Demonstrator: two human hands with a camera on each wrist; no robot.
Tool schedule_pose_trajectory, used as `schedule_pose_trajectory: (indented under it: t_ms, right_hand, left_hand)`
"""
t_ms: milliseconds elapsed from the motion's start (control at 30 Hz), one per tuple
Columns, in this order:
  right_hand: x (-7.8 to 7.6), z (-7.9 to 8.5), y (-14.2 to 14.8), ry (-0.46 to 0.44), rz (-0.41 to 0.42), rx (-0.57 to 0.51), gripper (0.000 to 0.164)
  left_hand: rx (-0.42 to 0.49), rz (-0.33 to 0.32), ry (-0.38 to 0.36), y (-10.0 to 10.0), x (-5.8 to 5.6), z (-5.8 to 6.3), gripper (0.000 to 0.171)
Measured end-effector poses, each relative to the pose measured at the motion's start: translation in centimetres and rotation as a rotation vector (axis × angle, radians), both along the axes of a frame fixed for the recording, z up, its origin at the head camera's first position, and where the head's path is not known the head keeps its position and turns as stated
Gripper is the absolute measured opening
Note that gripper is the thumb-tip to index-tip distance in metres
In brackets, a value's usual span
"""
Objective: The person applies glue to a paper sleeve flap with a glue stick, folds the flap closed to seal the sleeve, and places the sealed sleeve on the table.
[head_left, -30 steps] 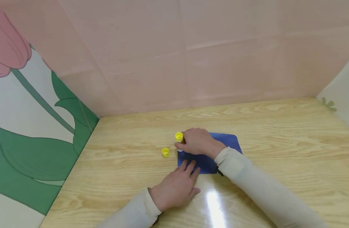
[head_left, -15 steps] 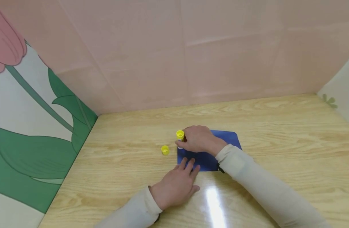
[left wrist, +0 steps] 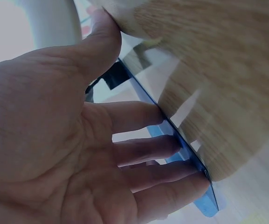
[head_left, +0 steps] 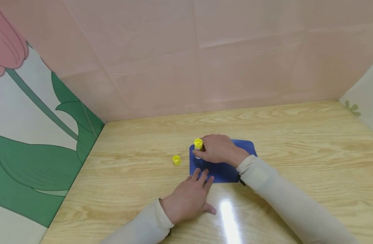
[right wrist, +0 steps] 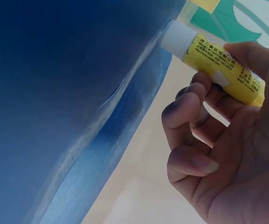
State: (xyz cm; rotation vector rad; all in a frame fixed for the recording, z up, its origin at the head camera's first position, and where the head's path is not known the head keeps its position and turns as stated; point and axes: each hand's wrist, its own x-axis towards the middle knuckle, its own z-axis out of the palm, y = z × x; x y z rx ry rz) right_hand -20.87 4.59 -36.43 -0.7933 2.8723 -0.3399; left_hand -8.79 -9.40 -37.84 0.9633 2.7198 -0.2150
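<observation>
On the table lies a dark blue sheet with rounded corners [head_left: 224, 173]. My right hand [head_left: 220, 149] pinches a yellow glue stick [head_left: 198, 143] between thumb and fingers, base up, near the sheet's far left part. In the right wrist view the white end of the glue stick [right wrist: 223, 70] meets the blue sheet [right wrist: 78, 93], where a whitish streak runs along near the edge. My left hand [head_left: 187, 200] rests flat with fingertips on the near left part of the sheet. Its spread fingers reach the sheet's edge in the left wrist view.
A small yellow cap [head_left: 176, 160] stands on the wooden table [head_left: 137, 173], left of the sheet. Behind the table rises a pink wall covering [head_left: 149, 64], and a flower-patterned panel [head_left: 37, 162] borders the left side.
My right hand has slid slightly to the right with the glue stick, uncovering the sheet's far left corner. The left hand stays in place, its thumb a little more spread.
</observation>
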Motion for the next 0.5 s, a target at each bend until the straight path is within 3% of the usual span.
schedule_pose_trajectory:
  t_ms: [500]
  right_hand:
    - [0.2, 0.2, 1.3, -0.002, -0.014, 0.008, 0.04]
  left_hand:
    - [0.002, 0.026, -0.061, 0.0, -0.2, 0.2, 0.082]
